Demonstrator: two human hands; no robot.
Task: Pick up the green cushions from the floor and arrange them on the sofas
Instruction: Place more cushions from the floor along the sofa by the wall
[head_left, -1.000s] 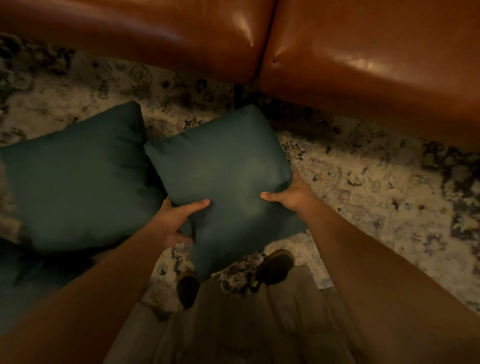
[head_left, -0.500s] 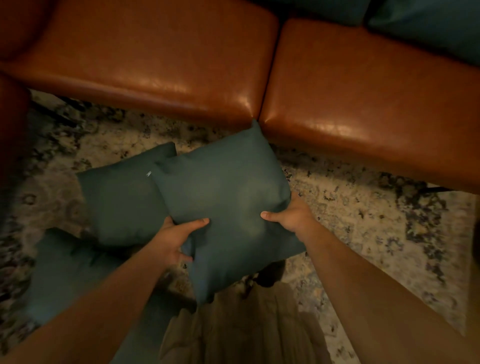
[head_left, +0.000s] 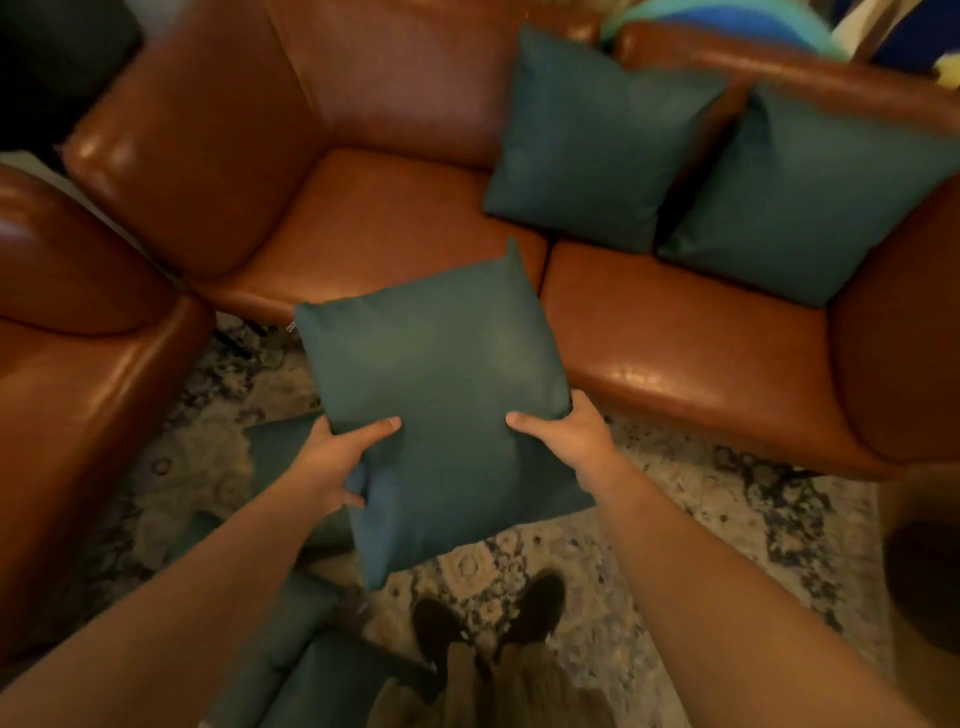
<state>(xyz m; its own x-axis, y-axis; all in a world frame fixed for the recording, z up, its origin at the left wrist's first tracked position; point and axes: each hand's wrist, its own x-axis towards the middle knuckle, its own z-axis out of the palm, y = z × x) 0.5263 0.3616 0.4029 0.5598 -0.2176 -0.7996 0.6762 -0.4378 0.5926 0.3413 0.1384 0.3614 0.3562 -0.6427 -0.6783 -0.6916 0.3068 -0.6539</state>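
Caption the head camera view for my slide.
Left hand and right hand grip a green cushion before a leather sofa already holding two green cushions.

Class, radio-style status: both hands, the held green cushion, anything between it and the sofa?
Left hand, right hand both grip the green cushion. Cushion off the floor, at the sofa front. Nothing in the way.

Sofa (head_left: 395, 223): glossy brown leather, two seat pads side by side, padded arms and back. Second sofa (head_left: 88, 374): same leather, at the left, set at an angle, its front corner near the first. Rug (head_left: 727, 525): pale with dark mottled pattern, on the floor before both. Light: dim, warm, bright patches on the leather.
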